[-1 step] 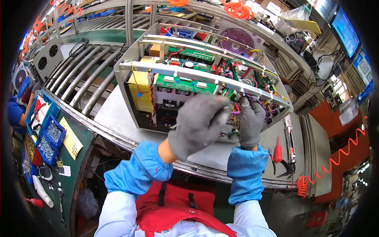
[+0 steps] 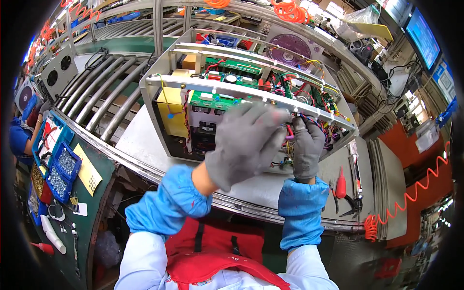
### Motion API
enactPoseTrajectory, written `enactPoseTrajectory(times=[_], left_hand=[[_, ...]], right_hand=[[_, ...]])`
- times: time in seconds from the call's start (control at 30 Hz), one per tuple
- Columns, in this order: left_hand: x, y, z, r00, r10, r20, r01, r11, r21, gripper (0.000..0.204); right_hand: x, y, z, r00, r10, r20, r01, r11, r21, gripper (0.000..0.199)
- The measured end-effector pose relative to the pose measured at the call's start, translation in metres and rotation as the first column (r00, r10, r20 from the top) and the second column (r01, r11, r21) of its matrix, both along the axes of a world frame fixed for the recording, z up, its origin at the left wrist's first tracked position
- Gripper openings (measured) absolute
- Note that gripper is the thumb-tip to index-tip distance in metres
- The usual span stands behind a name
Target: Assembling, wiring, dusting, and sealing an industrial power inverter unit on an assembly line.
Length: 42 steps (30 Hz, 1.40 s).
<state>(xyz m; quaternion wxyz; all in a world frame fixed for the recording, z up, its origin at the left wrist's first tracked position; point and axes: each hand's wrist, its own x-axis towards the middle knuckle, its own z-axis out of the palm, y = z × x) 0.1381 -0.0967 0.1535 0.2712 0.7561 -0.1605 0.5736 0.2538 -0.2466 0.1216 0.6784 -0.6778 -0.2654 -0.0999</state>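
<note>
A metal-framed electronics chassis (image 2: pixel 162 130) stands before me, with green circuit boards (image 2: pixel 227 102) and many coloured wires inside. My right hand (image 2: pixel 307 147), in a grey glove, has its fingers closed on a wire bundle (image 2: pixel 309 120) just below the front aluminium rail (image 2: pixel 232 89). My left hand (image 2: pixel 249 145), gloved too, reaches across the chassis front. Its fingers are stretched towards the same wires, with the tips close beside the right fingertips. The left hand hides part of the boards and wiring behind it; nothing shows in it.
Pliers (image 2: pixel 355 207) and a red-handled tool (image 2: pixel 340 186) lie right of the chassis. A coiled orange air hose (image 2: pixel 371 227) hangs at the right. Blue bins (image 2: pixel 60 179) of small hardware sit on the left bench. A roller conveyor (image 2: pixel 108 92) runs behind, left; a co-worker's arm (image 2: pixel 36 128) shows at far left.
My left hand has shifted slightly up and right, its fingertips now nearer the rail and the right hand. The right hand has stayed at the wire bundle.
</note>
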Motion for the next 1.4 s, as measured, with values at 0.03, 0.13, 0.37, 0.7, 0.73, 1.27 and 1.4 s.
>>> enactPoseTrajectory(times=[0.03, 0.13, 0.37, 0.7, 0.73, 1.27, 1.4], left_hand=[[0.008, 0.008, 0.015, 0.988, 0.126, 0.086, -0.139, 0.974, 0.18, 0.038], [0.031, 0.006, 0.052, 0.991, 0.078, -0.112, -0.043, 0.957, 0.286, 0.05], [0.072, 0.009, 0.084, 0.649, 0.03, -0.76, 0.319, 0.896, 0.308, 0.062], [0.078, 0.014, 0.088, 0.564, -0.05, -0.824, 0.374, 0.905, 0.201, 0.059], [0.077, 0.014, 0.088, 0.55, -0.043, -0.834, 0.372, 0.907, 0.199, 0.059], [0.077, 0.002, 0.081, 0.588, 0.13, -0.799, 0.248, 0.911, 0.33, 0.059], [0.077, 0.0, 0.082, 0.587, 0.172, -0.791, 0.218, 0.907, 0.359, 0.058]], right_hand=[[0.0, 0.0, 0.0, 1.0, -0.002, -0.002, 0.002, 1.0, 0.008, 0.023], [0.001, -0.002, 0.002, 0.999, 0.016, -0.03, -0.015, 0.999, 0.028, 0.024], [-0.003, -0.003, 0.008, 1.0, 0.017, 0.011, -0.017, 1.0, 0.013, 0.024], [-0.005, 0.001, 0.011, 0.999, 0.016, 0.052, -0.017, 1.0, 0.012, 0.022], [-0.005, 0.0, 0.011, 0.996, 0.0, 0.085, -0.001, 1.0, 0.01, 0.022], [-0.005, -0.001, -0.012, 0.976, -0.077, 0.205, 0.093, 0.993, -0.07, 0.026], [-0.004, 0.0, -0.018, 0.951, -0.103, 0.293, 0.123, 0.991, -0.05, 0.025]])
